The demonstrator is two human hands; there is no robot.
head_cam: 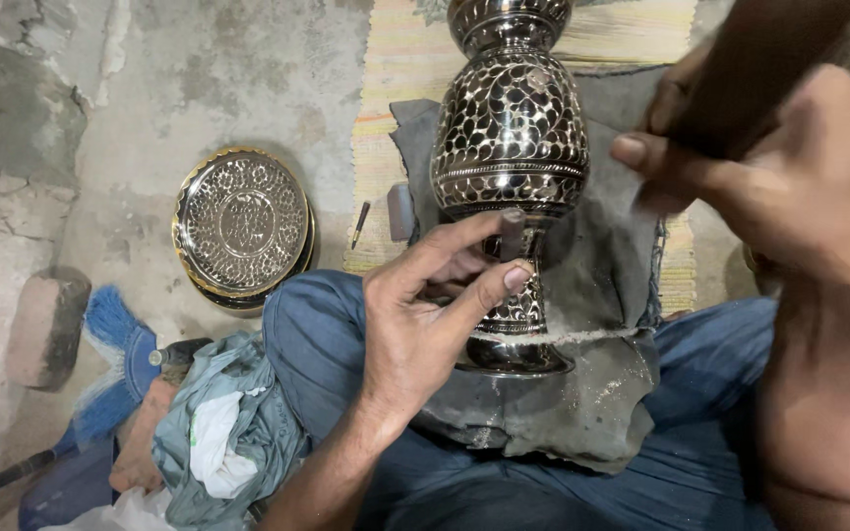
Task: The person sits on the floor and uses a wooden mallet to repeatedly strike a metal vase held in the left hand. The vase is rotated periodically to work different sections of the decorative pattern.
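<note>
Concrete floor, grey cloth (602, 295) cushioning vase (510, 128); left hand (425, 315) pinches chisel (511, 234) against stem, right hand (779, 167) clamped on wooden mallet (750, 69).

That vase (510, 138) in front of you is glossy dark metal, engraved all over with bright silvery petals. It sits on rough, dusty grey cloth (592, 295). At 9 o'clock the round trays (241, 224) are shiny embossed metal too. The handle (750, 74) at 2 o'clock looks like smooth matt brown wood. The floor (199, 79) is coarse, cracked concrete.
</note>
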